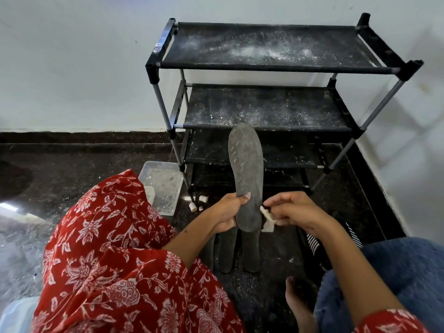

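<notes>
Pale grey-white wall [72, 68] across back, second wall [422, 164] at right, meeting in corner behind rack. Black skirting strip [72, 137] along wall foot. Dark speckled stone floor [72, 169], glossy, bright glare patch [12, 207] at left edge. Black shoe rack [271, 66] in floor's far right corner, grey metal poles, fabric tiers dusted with white powder. Faint rack shadow [413, 116] on right wall.
</notes>
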The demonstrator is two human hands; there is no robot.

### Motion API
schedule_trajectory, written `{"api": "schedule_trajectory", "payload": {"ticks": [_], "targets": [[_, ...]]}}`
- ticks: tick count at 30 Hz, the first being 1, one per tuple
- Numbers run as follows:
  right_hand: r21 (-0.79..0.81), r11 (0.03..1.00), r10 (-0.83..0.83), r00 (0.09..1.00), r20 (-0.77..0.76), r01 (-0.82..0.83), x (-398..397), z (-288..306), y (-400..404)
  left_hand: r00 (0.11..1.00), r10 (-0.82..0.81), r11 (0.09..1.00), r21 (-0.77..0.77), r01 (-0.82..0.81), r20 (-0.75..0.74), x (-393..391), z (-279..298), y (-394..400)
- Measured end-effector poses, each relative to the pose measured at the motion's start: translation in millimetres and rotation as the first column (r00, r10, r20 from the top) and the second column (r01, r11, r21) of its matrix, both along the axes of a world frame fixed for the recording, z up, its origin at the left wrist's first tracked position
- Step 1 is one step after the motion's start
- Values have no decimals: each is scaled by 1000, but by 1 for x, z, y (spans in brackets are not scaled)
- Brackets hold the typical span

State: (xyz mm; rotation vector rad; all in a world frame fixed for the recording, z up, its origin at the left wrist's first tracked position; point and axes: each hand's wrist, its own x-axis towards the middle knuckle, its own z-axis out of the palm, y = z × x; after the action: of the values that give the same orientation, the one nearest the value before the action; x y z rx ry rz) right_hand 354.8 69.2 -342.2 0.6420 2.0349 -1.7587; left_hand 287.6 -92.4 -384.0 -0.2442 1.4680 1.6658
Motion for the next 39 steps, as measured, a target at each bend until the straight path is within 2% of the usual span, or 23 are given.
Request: {"api": "schedule_trajectory", "payload": {"ticks": [2, 5, 8, 13, 21, 26, 34, 39], "targets": [[-114, 993, -3, 999, 53, 9, -1, -10, -6, 999, -39, 999, -8, 40, 31, 3, -5, 4], [-170, 982, -66, 989, 136, 89, -4, -30, -13, 994, -87, 995, -53, 90, 64, 9, -19, 9], [-89, 982, -142, 966, 215, 164, -5, -57, -13, 990, -118, 989, -81, 125, 82, 12, -38, 14], [97, 974, -226, 914, 337, 205, -3, -107, -5, 989, -74, 988, -125, 90, 128, 11, -63, 23], [238, 907, -418, 813, 406, 347, 7, -179, -2, 980, -94, 951, -277, 141, 178, 25, -117, 42], [357, 874, -468, 765, 442, 329, 13, -215, 1, 974, -101, 930, -328, 164, 201, 39, -151, 53], [494, 822, -533, 691, 489, 285, 1, -257, 8, 954, -110, 926, -319, 200, 281, 50, -200, 65], [521, 815, -534, 673, 511, 251, -1, -270, 14, 948, -146, 927, -296, 231, 282, 54, -221, 73]]}}
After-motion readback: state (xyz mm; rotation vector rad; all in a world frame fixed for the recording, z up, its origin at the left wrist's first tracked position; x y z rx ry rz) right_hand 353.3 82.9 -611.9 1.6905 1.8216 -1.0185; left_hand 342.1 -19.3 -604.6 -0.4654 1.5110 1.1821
